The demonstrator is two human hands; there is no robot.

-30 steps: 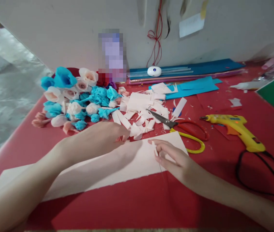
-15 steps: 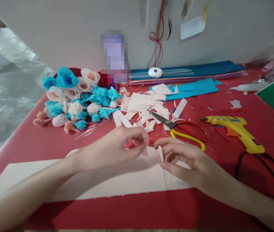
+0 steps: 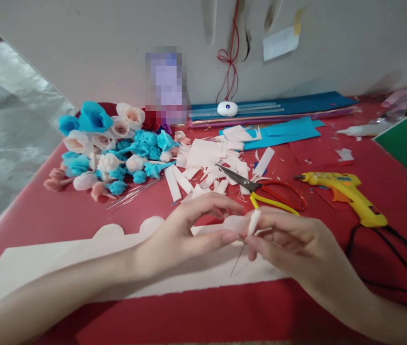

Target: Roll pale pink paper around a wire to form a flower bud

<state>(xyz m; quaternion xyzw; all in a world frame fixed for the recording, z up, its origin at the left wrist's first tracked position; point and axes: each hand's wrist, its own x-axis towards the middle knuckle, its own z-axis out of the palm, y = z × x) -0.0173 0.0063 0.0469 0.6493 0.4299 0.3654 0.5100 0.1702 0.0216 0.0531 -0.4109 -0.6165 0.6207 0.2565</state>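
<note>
Between the thumb and fingers of my right hand [image 3: 289,239] is a small rolled white paper bud [image 3: 254,222] on a thin wire stem [image 3: 237,262], which slants down to the left. My left hand [image 3: 196,227] meets it from the other side, with its thumb and fingers on a pale paper petal [image 3: 235,223] that touches the bud. Beneath both hands lies a long pale crepe paper sheet [image 3: 45,268]. Rounded petal pieces [image 3: 109,232] rest along its far edge.
Finished blue, white and pink paper flowers [image 3: 110,148] are heaped at the back left. White paper scraps [image 3: 203,155], scissors [image 3: 239,177] with red and yellow handles and a yellow glue gun [image 3: 350,194] with a black cord lie beyond and to the right. A blurred upright panel [image 3: 167,86] leans on the wall.
My left hand has moved right to the bud, bringing the pale petal against it. The bud is slightly higher, and the stem now tilts left. The view has shifted slightly.
</note>
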